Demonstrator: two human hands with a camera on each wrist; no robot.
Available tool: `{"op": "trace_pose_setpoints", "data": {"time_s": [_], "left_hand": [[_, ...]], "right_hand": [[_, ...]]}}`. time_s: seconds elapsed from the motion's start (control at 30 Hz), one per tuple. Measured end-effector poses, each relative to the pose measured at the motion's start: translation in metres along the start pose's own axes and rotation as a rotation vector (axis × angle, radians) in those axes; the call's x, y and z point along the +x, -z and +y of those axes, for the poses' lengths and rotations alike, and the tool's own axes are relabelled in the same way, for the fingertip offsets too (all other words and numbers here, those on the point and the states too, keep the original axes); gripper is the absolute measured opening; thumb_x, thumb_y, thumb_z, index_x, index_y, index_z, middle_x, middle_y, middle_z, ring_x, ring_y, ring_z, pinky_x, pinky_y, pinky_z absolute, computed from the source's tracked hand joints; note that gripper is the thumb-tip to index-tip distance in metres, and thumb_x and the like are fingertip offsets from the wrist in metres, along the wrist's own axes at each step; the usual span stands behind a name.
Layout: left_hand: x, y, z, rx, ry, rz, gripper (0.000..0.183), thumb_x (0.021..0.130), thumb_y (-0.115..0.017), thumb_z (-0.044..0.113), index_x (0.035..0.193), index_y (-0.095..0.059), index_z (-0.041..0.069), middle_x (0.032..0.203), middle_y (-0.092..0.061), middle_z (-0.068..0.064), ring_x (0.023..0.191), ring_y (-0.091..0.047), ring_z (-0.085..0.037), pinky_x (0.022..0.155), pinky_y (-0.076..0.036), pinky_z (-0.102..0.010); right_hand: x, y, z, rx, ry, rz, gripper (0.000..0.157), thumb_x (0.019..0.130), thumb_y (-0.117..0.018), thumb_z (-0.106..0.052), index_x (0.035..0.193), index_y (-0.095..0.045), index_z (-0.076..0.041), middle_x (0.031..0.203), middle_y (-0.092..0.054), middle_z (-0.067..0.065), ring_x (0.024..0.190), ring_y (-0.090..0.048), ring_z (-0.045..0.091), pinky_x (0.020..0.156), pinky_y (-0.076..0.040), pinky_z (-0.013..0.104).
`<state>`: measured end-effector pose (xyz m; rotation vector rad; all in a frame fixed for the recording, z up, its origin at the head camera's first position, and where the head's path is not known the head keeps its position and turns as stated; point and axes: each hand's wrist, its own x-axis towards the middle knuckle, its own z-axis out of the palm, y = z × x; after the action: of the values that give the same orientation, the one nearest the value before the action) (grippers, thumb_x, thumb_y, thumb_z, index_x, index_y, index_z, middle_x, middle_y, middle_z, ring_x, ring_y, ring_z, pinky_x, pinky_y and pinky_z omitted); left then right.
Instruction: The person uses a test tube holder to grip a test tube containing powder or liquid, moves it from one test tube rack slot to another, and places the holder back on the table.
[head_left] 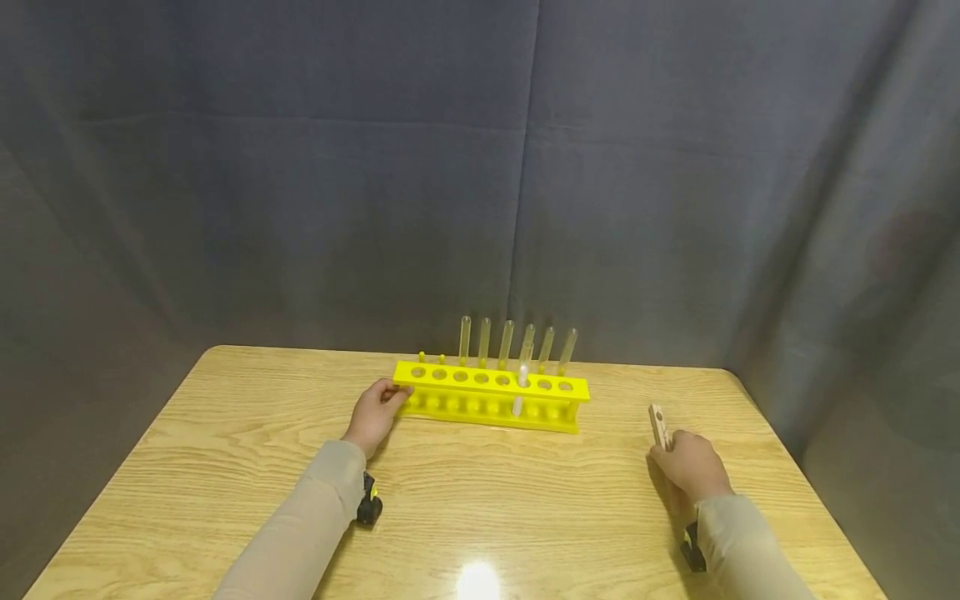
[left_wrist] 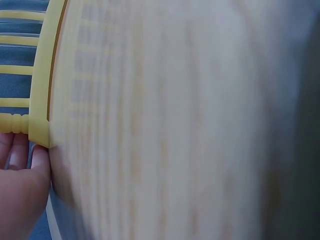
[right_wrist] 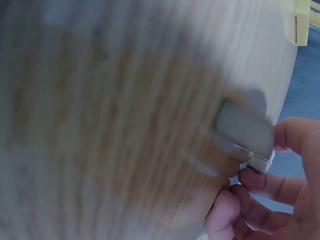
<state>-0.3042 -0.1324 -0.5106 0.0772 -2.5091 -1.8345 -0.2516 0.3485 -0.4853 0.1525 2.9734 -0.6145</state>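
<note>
A yellow test tube rack (head_left: 472, 389) stands at the back middle of the table. My left hand (head_left: 375, 418) grips its left end; in the left wrist view the thumb lies against the rack's edge (left_wrist: 41, 75) and other fingers are partly hidden. One test tube (head_left: 522, 377) with white contents stands in a hole right of the rack's middle. Several clear test tubes (head_left: 485, 342) sit upside down on the rear pegs. Off to the right, my right hand (head_left: 693, 467) holds a wooden test tube holder (head_left: 659, 427) between thumb and fingers, just above or on the tabletop; contact is unclear.
The wooden table (head_left: 510, 500) has rounded far corners. Behind it hangs a grey curtain (head_left: 337, 208), close to the rear tubes. Black wrist cameras are strapped to both forearms.
</note>
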Motion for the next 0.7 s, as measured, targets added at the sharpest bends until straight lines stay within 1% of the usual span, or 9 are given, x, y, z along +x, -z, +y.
{"op": "trace_pose_setpoints", "data": {"time_s": [0.17,0.3,0.43,0.7], "left_hand": [[0.000,-0.001,-0.001,0.003,0.011,-0.002,0.023,0.105,-0.058,0.023,0.113,-0.062,0.001,0.109,-0.064,-0.014,0.099,-0.056,-0.027,0.091,-0.043,-0.041],[-0.001,-0.001,-0.001,0.004,0.014,0.001,0.023,0.105,-0.058,0.022,0.113,-0.062,0.001,0.109,-0.063,-0.014,0.098,-0.055,-0.026,0.091,-0.043,-0.041],[-0.001,-0.002,-0.001,-0.001,0.012,0.005,0.023,0.105,-0.058,0.021,0.115,-0.063,0.001,0.109,-0.064,-0.014,0.099,-0.056,-0.027,0.091,-0.043,-0.040],[0.001,0.000,-0.001,0.002,0.009,0.003,0.023,0.105,-0.059,0.023,0.111,-0.062,0.001,0.107,-0.063,-0.013,0.097,-0.054,-0.026,0.090,-0.042,-0.040]], "right_hand": [[-0.006,0.001,-0.002,-0.016,0.007,0.034,0.028,0.095,-0.054,-0.023,0.084,-0.055,0.002,0.077,-0.059,0.013,0.066,-0.055,0.027,0.060,-0.049,0.044],[-0.009,0.000,-0.002,0.006,-0.001,0.054,0.027,0.095,-0.053,-0.023,0.077,-0.051,-0.003,0.074,-0.056,0.011,0.065,-0.053,0.026,0.058,-0.047,0.041],[-0.010,-0.002,-0.001,0.043,-0.003,0.085,0.027,0.095,-0.054,-0.022,0.076,-0.052,-0.003,0.072,-0.055,0.010,0.063,-0.052,0.025,0.054,-0.045,0.037],[-0.013,-0.005,-0.003,0.113,-0.007,0.123,0.028,0.097,-0.053,-0.021,0.077,-0.054,-0.001,0.075,-0.057,0.012,0.063,-0.054,0.024,0.053,-0.046,0.034]]}}
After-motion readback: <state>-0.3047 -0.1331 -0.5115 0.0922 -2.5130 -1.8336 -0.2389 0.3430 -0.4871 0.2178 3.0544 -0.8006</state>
